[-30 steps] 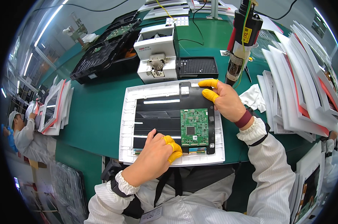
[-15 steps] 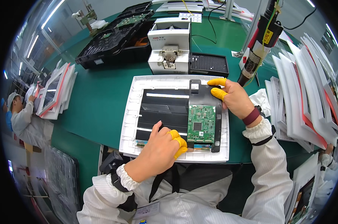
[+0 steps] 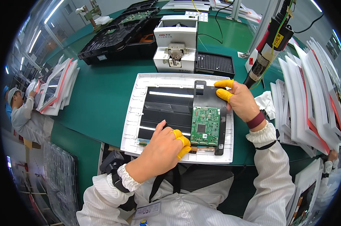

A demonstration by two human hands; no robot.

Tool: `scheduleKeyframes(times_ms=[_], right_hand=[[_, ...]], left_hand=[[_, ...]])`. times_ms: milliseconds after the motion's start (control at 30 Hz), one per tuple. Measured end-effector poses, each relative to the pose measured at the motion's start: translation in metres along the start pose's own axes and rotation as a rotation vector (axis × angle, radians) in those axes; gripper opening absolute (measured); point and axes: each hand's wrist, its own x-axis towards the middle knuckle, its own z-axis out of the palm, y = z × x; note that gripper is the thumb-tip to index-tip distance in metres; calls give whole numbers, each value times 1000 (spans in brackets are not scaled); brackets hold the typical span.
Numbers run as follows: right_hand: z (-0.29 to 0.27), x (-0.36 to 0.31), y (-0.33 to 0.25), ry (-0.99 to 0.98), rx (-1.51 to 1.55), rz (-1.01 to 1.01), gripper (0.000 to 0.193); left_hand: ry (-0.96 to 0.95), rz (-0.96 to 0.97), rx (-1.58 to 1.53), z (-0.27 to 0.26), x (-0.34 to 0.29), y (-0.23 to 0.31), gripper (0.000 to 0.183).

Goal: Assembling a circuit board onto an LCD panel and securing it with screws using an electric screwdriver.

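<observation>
A white rectangular frame (image 3: pixel 131 109) lies on the green mat, with a dark glossy panel (image 3: pixel 166 116) set in it. Along its right side runs a black plate (image 3: pixel 210 94) carrying a green circuit board (image 3: pixel 206 126). My right hand (image 3: pixel 242 101), in yellow finger cots, grips the plate's upper right edge between thumb and forefinger. My left hand (image 3: pixel 161 150) bends over the near edge of the panel. Its cotted fingers are pressed together at a brownish flat ribbon cable (image 3: pixel 205 149) below the board; what lies between the tips is hidden.
Behind the frame stand a white bench machine (image 3: pixel 175 43) and a black grid tray (image 3: pixel 215 64). An open black case (image 3: pixel 119 37) lies back left. A hanging power screwdriver (image 3: pixel 263 62) and stacked white foam sheets (image 3: pixel 304 98) are at right. A co-worker (image 3: pixel 27 113) stands far left.
The whole view has shifted slightly. Both hands keep nearly the same places on the work, and the ribbon cable below the board looks browner and less shiny.
</observation>
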Motion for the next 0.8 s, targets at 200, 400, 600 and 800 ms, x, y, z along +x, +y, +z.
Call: scheduleKeyframes(times_ms=[200, 400, 600, 800], right_hand=[[1, 0, 1, 9, 17, -1, 26], [2, 1, 0, -1, 22, -18, 27], [5, 5, 9, 44, -19, -198, 27], [3, 3, 14, 154, -574, -333, 21]], left_hand=[[70, 11, -67, 2, -2, -2, 18], [94, 6, -102, -1, 0, 0, 23], [29, -94, -24, -2, 0, 6, 35], [68, -95, 4, -4, 1, 12, 44]])
